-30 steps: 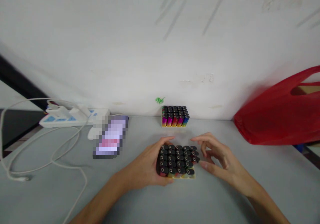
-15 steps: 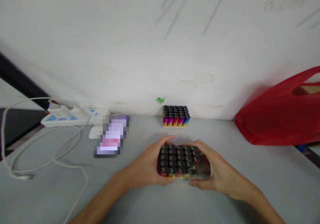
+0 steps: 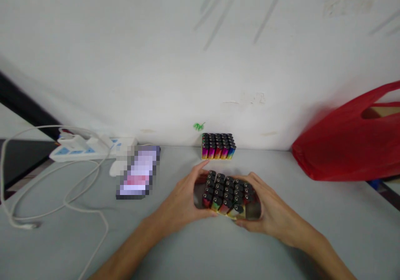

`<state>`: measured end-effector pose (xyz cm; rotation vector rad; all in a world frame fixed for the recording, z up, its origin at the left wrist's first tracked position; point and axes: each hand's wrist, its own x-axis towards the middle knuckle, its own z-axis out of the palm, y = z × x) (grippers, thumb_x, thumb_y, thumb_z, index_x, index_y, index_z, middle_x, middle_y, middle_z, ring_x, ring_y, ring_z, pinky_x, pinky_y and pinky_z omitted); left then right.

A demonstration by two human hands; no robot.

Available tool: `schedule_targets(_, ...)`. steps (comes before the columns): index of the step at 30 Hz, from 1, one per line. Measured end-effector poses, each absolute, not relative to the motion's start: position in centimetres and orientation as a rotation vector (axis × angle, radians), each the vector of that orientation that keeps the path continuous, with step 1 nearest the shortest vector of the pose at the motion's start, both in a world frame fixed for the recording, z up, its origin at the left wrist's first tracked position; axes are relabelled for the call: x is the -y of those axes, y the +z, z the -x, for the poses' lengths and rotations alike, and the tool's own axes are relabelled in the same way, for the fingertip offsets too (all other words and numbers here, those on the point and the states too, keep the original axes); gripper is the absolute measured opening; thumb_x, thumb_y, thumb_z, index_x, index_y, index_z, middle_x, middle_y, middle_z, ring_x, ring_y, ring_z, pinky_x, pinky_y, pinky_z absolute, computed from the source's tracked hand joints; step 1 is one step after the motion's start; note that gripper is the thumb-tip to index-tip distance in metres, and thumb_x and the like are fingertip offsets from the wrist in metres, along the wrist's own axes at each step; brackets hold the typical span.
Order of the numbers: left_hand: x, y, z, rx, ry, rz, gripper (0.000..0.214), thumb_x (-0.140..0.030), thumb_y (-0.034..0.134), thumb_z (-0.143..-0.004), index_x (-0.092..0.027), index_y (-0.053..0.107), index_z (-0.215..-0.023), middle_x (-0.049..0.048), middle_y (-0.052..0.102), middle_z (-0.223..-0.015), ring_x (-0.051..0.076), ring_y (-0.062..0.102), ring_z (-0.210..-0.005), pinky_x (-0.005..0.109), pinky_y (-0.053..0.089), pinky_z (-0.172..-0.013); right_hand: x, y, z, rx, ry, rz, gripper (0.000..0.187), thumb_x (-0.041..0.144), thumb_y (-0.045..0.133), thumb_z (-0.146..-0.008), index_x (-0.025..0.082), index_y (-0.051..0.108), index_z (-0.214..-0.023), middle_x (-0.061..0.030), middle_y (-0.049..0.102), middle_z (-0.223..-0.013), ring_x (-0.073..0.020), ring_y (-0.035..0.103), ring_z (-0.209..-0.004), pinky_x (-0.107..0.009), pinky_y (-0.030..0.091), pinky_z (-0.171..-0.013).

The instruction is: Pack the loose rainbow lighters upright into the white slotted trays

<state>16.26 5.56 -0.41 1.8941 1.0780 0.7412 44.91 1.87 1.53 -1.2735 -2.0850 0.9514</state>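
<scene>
Between my hands is a block of lighters, packed upright in rows with black tops and colourful bodies. It sits slightly turned, and a pale strip shows along its lower front edge. My left hand curves around the left end, thumb at the front and fingers behind, with a gap at the palm. Around the right end wraps my right hand, its thumb at the front corner and its fingers at the back. At the right front corner a place in the rows is bare. Farther back, a second block of lighters stands against the wall.
A phone with a lit, blurred screen lies to the left. Behind it is a white power strip with plugs, and a white cable loops over the grey table. A red bag stands at the right.
The block of lighters in my hands has turned clockwise and shifted slightly up. A gap has opened between its left side and my left palm.
</scene>
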Motion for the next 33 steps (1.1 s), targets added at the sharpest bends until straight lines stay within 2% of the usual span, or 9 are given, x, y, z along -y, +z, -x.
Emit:
schedule_targets(7, -5.5, -1.6, -16.4, -1.115, 0.833, -1.867, 0.125, -0.035, 0.103, -0.077, -0.036, 0.022, -0.172, 0.0108, 0.065, -0.151, 0.034, 0.065, -0.141, 0.059, 0.05, -0.124, -2.0, 1.3, -44.9, 2.083, 0.876, 1.308, 0.08, 0.019, 0.089, -0.079, 0.029, 0.056, -0.151, -0.0087, 0.064, -0.128, -0.0309, 0.067, -0.11, -0.043, 0.058, -0.092)
schedule_targets(11, -5.3, -0.3, -15.9, -1.049, 0.764, -1.962, 0.122, -0.03, 0.104, -0.073, -0.035, 0.028, -0.169, 0.0119, 0.056, -0.162, 0.036, 0.06, -0.146, 0.06, 0.046, -0.128, -2.0, 1.2, -44.8, 2.079, 0.889, 1.289, 0.079, 0.019, 0.089, -0.08, 0.031, 0.056, -0.151, -0.0071, 0.066, -0.129, -0.0307, 0.068, -0.112, -0.042, 0.058, -0.095)
schedule_targets(13, -5.2, 0.5, -15.6, -1.003, 0.758, -1.98, 0.112, -0.038, 0.102, -0.076, -0.034, 0.034, -0.164, 0.0115, 0.052, -0.165, 0.036, 0.057, -0.148, 0.057, 0.045, -0.129, -2.1, 1.0, -44.9, 2.07, 0.896, 1.295, 0.078, 0.019, 0.089, -0.079, 0.031, 0.057, -0.149, -0.0062, 0.067, -0.126, -0.0299, 0.069, -0.109, -0.041, 0.058, -0.091)
schedule_targets(16, -5.1, 1.3, -15.3, -0.906, 0.778, -1.953, 0.079, -0.048, 0.083, -0.096, -0.03, 0.041, -0.16, 0.0109, 0.053, -0.162, 0.034, 0.053, -0.151, 0.054, 0.043, -0.131, -2.3, 0.7, -45.1, 2.057, 0.906, 1.304, 0.077, 0.016, 0.087, -0.076, 0.031, 0.059, -0.146, -0.0058, 0.067, -0.124, -0.0289, 0.07, -0.104, -0.04, 0.059, -0.086)
schedule_targets(19, -5.1, 1.5, -15.2, -0.894, 0.814, -1.924, 0.063, -0.046, 0.069, -0.105, -0.028, 0.041, -0.159, 0.012, 0.05, -0.162, 0.033, 0.047, -0.156, 0.054, 0.037, -0.134, -2.4, 0.6, -45.7, 2.039, 0.916, 1.289, 0.08, 0.014, 0.087, -0.074, 0.03, 0.058, -0.147, -0.0068, 0.068, -0.131, -0.031, 0.07, -0.113, -0.043, 0.059, -0.095)
schedule_targets(22, -5.1, 1.3, -15.2, -0.965, 0.83, -1.921, 0.062, -0.048, 0.067, -0.107, -0.028, 0.039, -0.158, 0.0138, 0.041, -0.171, 0.035, 0.037, -0.163, 0.057, 0.029, -0.138, -2.5, 0.7, -46.6, 1.985, 0.943, 1.313, 0.086, 0.016, 0.089, -0.074, 0.031, 0.056, -0.151, -0.0076, 0.069, -0.14, -0.0332, 0.07, -0.121, -0.047, 0.058, -0.102)
schedule_targets(27, -5.3, 0.9, -15.0, -1.098, 0.751, -1.94, 0.05, -0.048, 0.067, -0.107, -0.027, 0.046, -0.147, 0.0145, 0.023, -0.183, 0.039, 0.012, -0.174, 0.066, 0.015, -0.14, -3.1, 0.5, -48.5, 1.925, 0.942, 1.375, 0.088, 0.021, 0.092, -0.073, 0.028, 0.057, -0.153, -0.0101, 0.071, -0.143, -0.0369, 0.071, -0.123, -0.05, 0.059, -0.104)
schedule_targets(30, -5.4, 1.0, -15.0, -1.101, 0.695, -1.947, 0.047, -0.051, 0.068, -0.106, -0.025, 0.05, -0.141, 0.0159, 0.021, -0.186, 0.039, 0.007, -0.175, 0.067, 0.015, -0.14, -3.6, 0.1, -49.8, 1.91, 0.886, 1.429, 0.084, 0.024, 0.091, -0.073, 0.026, 0.057, -0.15, -0.0093, 0.074, -0.138, -0.0366, 0.073, -0.118, -0.048, 0.06, -0.099)
schedule_targets(33, -5.5, 1.3, -15.1, -1.087, 0.638, -1.969, 0.046, -0.053, 0.071, -0.103, -0.024, 0.053, -0.135, 0.0168, 0.021, -0.186, 0.038, 0.008, -0.176, 0.065, 0.017, -0.14, -3.9, 0.0, -50.5, 1.894, 0.755, 1.535, 0.073, 0.031, 0.09, -0.074, 0.023, 0.062, -0.14, -0.0085, 0.078, -0.126, -0.0369, 0.075, -0.109, -0.045, 0.061, -0.09)
